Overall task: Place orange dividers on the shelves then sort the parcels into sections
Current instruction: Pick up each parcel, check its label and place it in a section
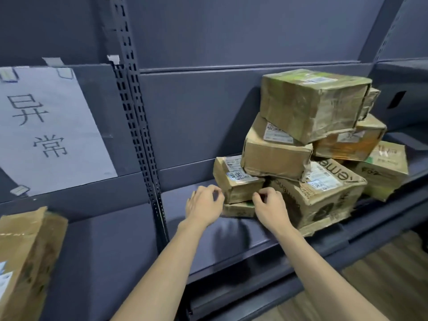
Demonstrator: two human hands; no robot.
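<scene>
A heap of several worn cardboard parcels sits on the dark blue shelf (129,237), to the right of the middle. At its left foot lies a small parcel (236,179) with a white label, resting on a flat parcel (238,209). My left hand (203,205) is at the small parcel's left side and my right hand (271,207) at its front right corner, fingers curled and touching or almost touching it. Neither hand has a clear grip. A large parcel (310,103) tops the heap. No orange divider is in view.
A slotted metal upright (139,126) splits the shelving into left and right bays. A paper sign (46,130) with handwritten characters is taped to the left back panel. Another brown parcel (25,260) stands at the lower left. Wooden floor (382,274) shows at the lower right.
</scene>
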